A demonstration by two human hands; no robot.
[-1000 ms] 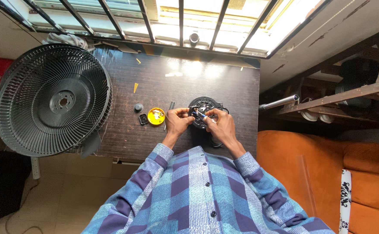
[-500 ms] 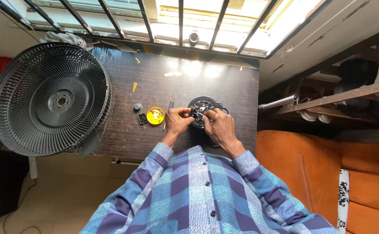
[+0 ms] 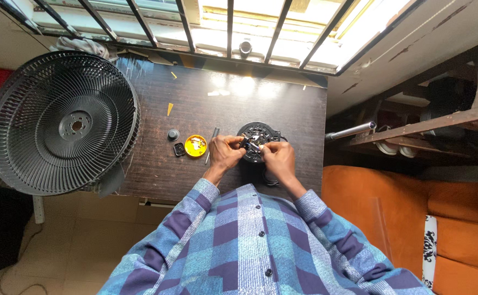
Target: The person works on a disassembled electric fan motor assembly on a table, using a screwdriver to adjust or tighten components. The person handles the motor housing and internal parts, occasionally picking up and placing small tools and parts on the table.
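Pinching a small metal part (image 3: 251, 145) together over the round black motor (image 3: 258, 136), both hands (image 3: 252, 153), bare tabletop (image 3: 282, 109) beyond.

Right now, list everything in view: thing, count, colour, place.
fan grille: one, black, leaning at the table's left end
table: one, dark brown, under the barred window
round motor part: one, black, on the table under both hands
small lid: one, yellow, holding small bits, left of the hands
knob: one, black, left of the lid
thin tool: one, grey, between lid and hands
sofa: one, orange, right
left hand: one, on the motor part
right hand: one, on the motor part
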